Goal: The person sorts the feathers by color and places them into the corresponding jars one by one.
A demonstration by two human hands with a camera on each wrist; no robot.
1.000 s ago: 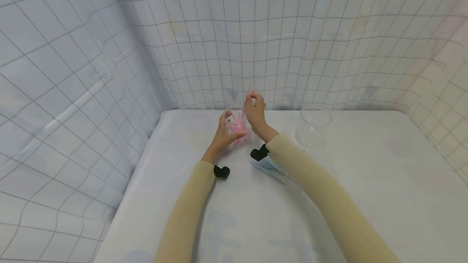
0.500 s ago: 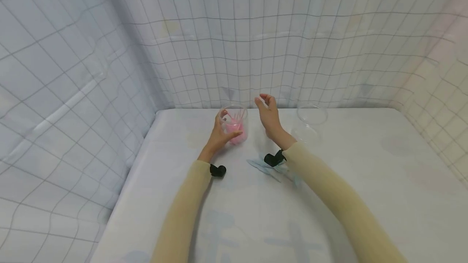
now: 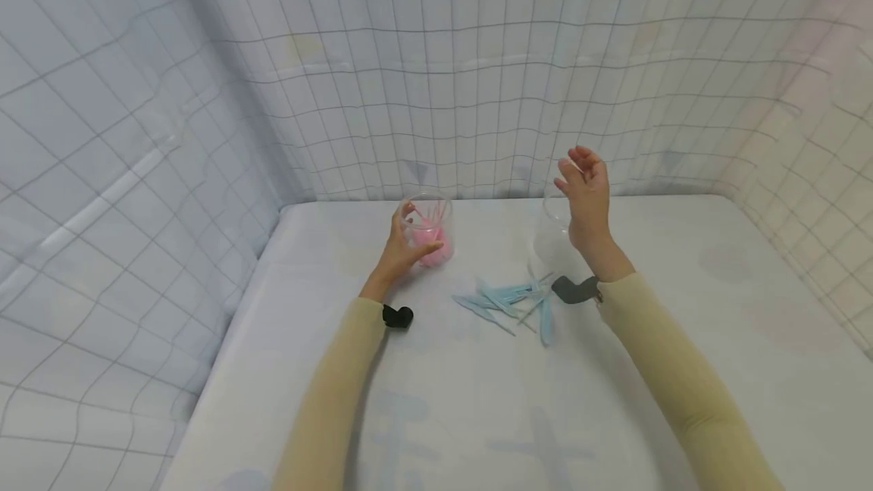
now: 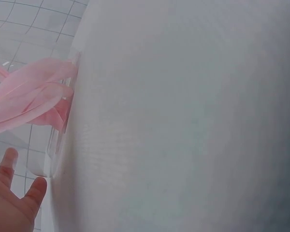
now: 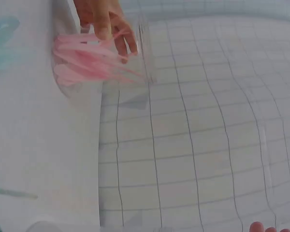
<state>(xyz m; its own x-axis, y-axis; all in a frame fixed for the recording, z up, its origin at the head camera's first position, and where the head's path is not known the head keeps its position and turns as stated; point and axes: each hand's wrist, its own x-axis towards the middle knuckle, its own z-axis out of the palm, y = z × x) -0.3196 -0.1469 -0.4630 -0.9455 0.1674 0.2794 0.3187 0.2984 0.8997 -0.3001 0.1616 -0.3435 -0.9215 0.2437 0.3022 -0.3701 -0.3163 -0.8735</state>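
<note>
In the head view my left hand (image 3: 398, 258) grips a clear cup (image 3: 448, 237) standing on the white table, thumb across its near side and fingers behind. Pink feathers (image 3: 430, 239) fill the cup, their quills pointing up; the left wrist view shows one broad pink feather (image 4: 34, 92) through the clear wall. My right hand (image 3: 590, 199) is raised at the right with nothing in it, fingers apart and slightly bent. It overlaps a second clear cup (image 3: 548, 247) on the table. Only a few right fingertips (image 5: 256, 227) show in the right wrist view.
Several light blue feathers (image 3: 506, 300) lie in a loose pile on the table (image 3: 436, 377), between and in front of the two cups. A checked curtain (image 3: 436, 82) hangs behind the table's far edge and along both sides.
The right hand has released a pink feather into the left cup and moved right, over by the second cup. More of the blue feather pile shows. The left hand keeps its grip.
</note>
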